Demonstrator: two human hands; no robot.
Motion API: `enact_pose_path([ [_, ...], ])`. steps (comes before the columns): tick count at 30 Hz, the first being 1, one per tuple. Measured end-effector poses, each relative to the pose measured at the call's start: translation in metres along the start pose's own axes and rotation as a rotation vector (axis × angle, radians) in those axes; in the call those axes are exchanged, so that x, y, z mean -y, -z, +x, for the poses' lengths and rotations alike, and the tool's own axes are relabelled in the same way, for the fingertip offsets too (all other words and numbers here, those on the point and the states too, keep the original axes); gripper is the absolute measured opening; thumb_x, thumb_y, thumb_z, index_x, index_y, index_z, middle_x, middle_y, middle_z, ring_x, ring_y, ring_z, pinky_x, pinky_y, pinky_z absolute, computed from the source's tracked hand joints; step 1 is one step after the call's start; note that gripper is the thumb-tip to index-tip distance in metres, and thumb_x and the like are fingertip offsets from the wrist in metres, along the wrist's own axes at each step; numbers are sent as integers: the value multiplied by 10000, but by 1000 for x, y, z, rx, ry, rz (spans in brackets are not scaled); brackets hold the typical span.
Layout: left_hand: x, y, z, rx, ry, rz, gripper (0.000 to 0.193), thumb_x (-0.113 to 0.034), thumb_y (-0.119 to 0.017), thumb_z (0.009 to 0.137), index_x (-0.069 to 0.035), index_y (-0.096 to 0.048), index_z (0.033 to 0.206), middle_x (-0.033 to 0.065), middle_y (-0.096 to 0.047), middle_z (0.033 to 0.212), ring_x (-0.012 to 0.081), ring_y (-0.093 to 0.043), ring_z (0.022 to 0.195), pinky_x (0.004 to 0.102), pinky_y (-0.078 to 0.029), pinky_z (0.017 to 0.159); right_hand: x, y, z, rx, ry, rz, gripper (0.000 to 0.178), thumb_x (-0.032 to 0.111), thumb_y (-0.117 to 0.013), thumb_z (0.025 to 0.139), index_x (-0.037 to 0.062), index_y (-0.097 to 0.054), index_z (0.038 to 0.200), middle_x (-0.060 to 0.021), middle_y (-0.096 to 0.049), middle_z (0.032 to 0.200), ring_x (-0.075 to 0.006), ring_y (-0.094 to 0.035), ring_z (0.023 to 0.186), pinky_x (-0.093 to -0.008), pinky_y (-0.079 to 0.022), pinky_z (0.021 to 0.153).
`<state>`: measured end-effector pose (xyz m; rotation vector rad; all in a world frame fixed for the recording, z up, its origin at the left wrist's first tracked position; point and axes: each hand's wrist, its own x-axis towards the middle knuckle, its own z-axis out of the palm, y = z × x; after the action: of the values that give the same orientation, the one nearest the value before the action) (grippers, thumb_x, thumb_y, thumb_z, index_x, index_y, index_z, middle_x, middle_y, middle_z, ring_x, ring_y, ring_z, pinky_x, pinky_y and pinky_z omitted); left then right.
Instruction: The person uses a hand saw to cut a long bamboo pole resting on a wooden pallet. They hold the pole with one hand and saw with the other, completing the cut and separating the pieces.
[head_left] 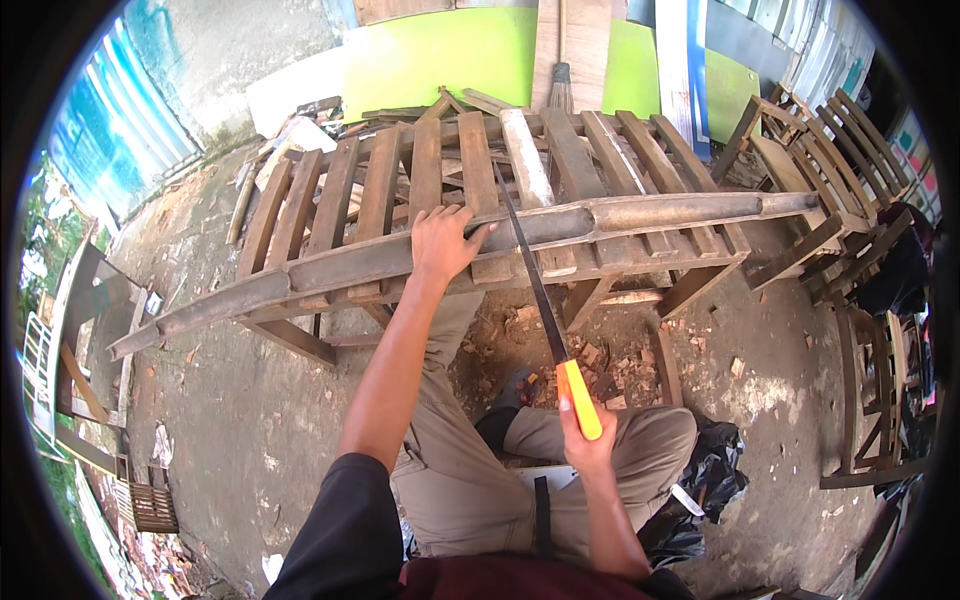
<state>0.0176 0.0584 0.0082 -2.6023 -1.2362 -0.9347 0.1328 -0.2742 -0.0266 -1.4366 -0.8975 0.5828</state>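
A long split bamboo pole [660, 210], hollow side up, lies across a slatted wooden bench [378, 185] in front of me. Its left end reaches out well past the bench. My left hand [441, 242] grips the bamboo near its middle, fingers over the far edge and thumb pointing right. In my right hand [588, 440] is a handsaw [545, 310] with a yellow handle and a dark, narrow blade. The blade slants up and away, crossing the bamboo just right of my left hand. Whether its teeth are in a cut is too small to tell.
Wood chips [625, 375] litter the ground under the bench. Scrap wood [300, 130] lies behind it, before a lime-green panel [440, 60] and a broom [561, 85]. Slatted wooden furniture [840, 160] stands at right. A black plastic bag [715, 470] lies beside my right knee.
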Motion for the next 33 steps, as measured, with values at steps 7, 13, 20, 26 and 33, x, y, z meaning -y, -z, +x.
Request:
enact_pose_path([
  [7, -9, 2, -14, -111, 13, -34, 449, -493, -676, 918, -47, -680, 971, 105, -660, 928, 290, -599, 921, 410, -391, 856, -26, -8, -16, -53, 141, -51, 258, 147, -728, 927, -5, -621, 749, -66, -524, 562, -172, -497, 473, -327, -400, 485],
  [13, -7, 10, -20, -50, -126, 27, 785, -718, -726, 753, -42, -626, 1138, 112, -628, 1029, 277, -573, 973, 407, -380, 899, -31, -2, -13, -67, 132, -43, 261, 134, -727, 922, -4, -603, 737, -68, -506, 553, -178, -489, 461, -345, -392, 470],
  [20, 2, 15, 6, 301, 29, 64, 1036, -831, -750, 618, -37, -580, 1262, 136, -655, 1156, 304, -608, 1123, 427, -401, 1007, -20, -16, 5, -100, 448, -200, 143, 71, -717, 884, -21, -645, 801, -115, -574, 603, -255, -587, 483, -358, -445, 484],
  [26, -3, 20, 6, 372, 59, 40, 1048, -825, -746, 643, -32, -560, 1302, 151, -649, 1225, 306, -582, 1214, 441, -392, 1060, -40, -12, 10, -237, 286, 44, 174, 112, -666, 938, -37, -642, 850, -92, -586, 597, -187, -578, 487, -334, -458, 488],
  [33, -15, 9, 2, 300, 49, 103, 1022, -796, -743, 684, -26, -556, 1329, 155, -603, 1326, 327, -544, 1257, 493, -363, 1087, -44, 31, 9, -678, 155, 64, 183, 132, -602, 1029, -1, -595, 903, 6, -535, 648, -69, -472, 526, -255, -372, 470],
])
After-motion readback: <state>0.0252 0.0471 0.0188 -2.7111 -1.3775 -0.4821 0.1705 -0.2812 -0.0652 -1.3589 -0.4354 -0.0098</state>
